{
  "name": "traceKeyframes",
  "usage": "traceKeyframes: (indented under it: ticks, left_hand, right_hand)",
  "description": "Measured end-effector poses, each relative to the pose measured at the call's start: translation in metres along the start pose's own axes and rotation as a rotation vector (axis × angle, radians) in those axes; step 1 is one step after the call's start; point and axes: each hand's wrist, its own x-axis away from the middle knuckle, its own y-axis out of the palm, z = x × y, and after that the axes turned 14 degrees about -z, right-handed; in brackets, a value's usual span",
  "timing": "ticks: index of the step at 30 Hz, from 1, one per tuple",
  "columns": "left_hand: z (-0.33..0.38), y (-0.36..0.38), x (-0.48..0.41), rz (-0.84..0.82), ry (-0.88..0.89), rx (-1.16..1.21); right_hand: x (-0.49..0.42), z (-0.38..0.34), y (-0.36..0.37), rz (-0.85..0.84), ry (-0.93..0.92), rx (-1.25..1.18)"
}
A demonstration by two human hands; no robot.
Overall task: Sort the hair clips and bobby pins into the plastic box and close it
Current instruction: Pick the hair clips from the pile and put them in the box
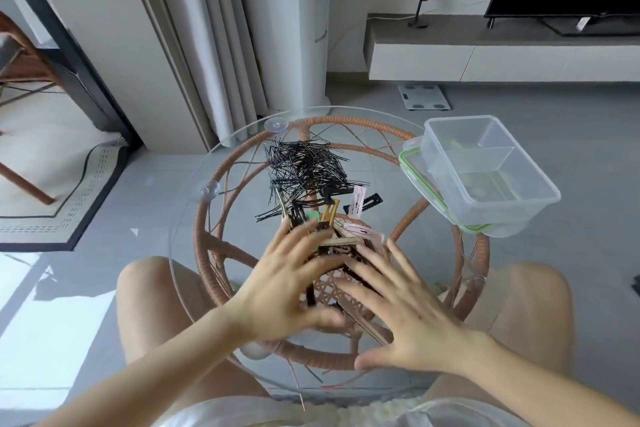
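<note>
A heap of black bobby pins [304, 166] lies on the far middle of the round glass table [194, 218]. Nearer me is a pile of hair clips [341, 229] in pink, black, gold and green. My left hand [291, 284] and my right hand [398, 308] rest flat, fingers spread, on the near side of that clip pile; the clips under them are partly hidden. A clear plastic box [485, 170] with an inner divider stands open at the table's right edge, sitting on its green-rimmed lid [415, 170].
The glass top sits on a rattan ring frame [346, 123] with suction cups [275, 125]. My knees flank the table. A low TV cabinet [485, 52] and a floor scale [424, 97] are beyond, a curtain at back left, a rug and chair to the left.
</note>
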Motion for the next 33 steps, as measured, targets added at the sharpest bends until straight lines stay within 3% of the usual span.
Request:
traceKeyframes:
  ticks: [2, 4, 12, 16, 20, 23, 26, 29, 31, 33]
  left_hand:
    - [0.002, 0.009, 0.011, -0.161, 0.027, -0.161]
    - [-0.003, 0.016, 0.009, -0.190, -0.034, -0.207]
    - [-0.022, 0.020, -0.031, -0.089, -0.219, -0.168]
    - [-0.026, 0.014, -0.039, -0.021, -0.337, -0.163]
    - [-0.037, 0.004, -0.039, 0.155, -0.522, -0.002]
    - [-0.055, -0.001, -0.048, 0.159, -0.639, 0.241]
    - [-0.059, -0.003, -0.057, 0.089, -0.597, 0.448]
    - [-0.047, -0.006, -0.056, 0.114, -0.528, 0.434]
    - [-0.041, -0.009, -0.054, 0.174, -0.521, 0.390]
    - [-0.042, -0.014, -0.054, 0.236, -0.529, 0.341]
  right_hand:
    - [-0.004, 0.007, 0.006, -0.019, 0.047, 0.005]
    - [-0.013, 0.013, 0.006, -0.042, 0.081, -0.025]
    - [-0.072, 0.041, -0.010, 0.036, 0.208, -0.069]
    - [-0.088, 0.057, -0.014, 0.082, 0.182, -0.171]
    - [-0.090, 0.067, -0.015, 0.201, 0.287, -0.540]
    - [-0.089, 0.063, -0.014, 0.150, 0.356, -0.588]
    - [-0.088, 0.042, -0.021, 0.142, 0.307, -0.635]
    - [-0.083, 0.030, -0.024, 0.106, 0.222, -0.705]
    - [-0.075, 0.032, -0.033, 0.202, 0.226, -0.727]
    - [-0.065, 0.047, -0.048, 0.442, 0.356, -0.520]
